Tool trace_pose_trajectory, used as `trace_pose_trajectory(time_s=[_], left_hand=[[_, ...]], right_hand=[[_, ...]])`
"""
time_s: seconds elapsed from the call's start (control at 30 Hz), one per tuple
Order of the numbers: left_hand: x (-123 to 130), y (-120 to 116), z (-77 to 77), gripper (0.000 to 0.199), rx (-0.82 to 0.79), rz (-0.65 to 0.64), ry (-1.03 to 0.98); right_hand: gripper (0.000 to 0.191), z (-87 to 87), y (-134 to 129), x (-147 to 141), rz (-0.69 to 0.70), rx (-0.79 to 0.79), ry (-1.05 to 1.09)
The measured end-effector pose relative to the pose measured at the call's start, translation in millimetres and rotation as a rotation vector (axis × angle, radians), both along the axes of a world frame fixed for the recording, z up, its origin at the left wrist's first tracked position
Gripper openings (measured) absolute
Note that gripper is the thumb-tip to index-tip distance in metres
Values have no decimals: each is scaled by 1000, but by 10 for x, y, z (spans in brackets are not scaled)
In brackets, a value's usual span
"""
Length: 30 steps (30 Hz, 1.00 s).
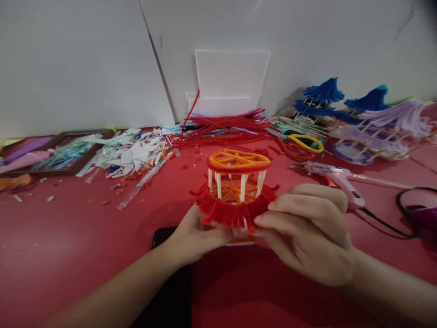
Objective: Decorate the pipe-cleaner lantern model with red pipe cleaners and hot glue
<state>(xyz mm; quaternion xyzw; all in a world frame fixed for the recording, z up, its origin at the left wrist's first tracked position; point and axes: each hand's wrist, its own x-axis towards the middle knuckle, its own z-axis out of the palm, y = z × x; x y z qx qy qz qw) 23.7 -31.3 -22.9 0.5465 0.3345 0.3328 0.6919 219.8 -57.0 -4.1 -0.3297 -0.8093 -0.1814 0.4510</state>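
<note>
Between my hands is a small pavilion model (235,207) made of red and orange pipe cleaners with pale stick posts. Its top is an orange spoked disc with a red rim, and a red fringe skirts its middle. My left hand (201,237) grips the lower part from the left, its thumb lying under the fringe. On the right side, my right hand (307,232) pinches the red fringe between thumb and fingers. The lowest part of the model is partly hidden behind the hands.
A pink glue gun (341,180) with a cord lies to the right, near yellow-handled scissors (303,140). Blue model roofs (324,93) and a lilac model (385,132) stand behind. Red pipe cleaners (225,127), white scraps (136,150) and a black phone (167,282) lie on the red table (85,237).
</note>
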Motion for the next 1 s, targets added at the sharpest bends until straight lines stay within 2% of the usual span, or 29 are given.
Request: trace_pose_trajectory(time_s=[0.23, 0.53, 0.7, 0.83, 1.0], left_hand=[[-2, 4, -30, 39, -27, -29, 7], [-6, 4, -26, 39, 2, 19, 24], [-28, 4, -76, 42, -5, 52, 63], [-21, 3, -58, 41, 4, 59, 96], [-18, 5, -40, 38, 5, 5, 56]], right_hand=[[9, 6, 16, 62, -3, 81, -5], [12, -6, -11, 20, -34, -61, 19], [8, 26, 14, 41, -44, -9, -5], [10, 24, 20, 50, -9, -21, 19], [10, 14, 22, 57, 27, 6, 26]])
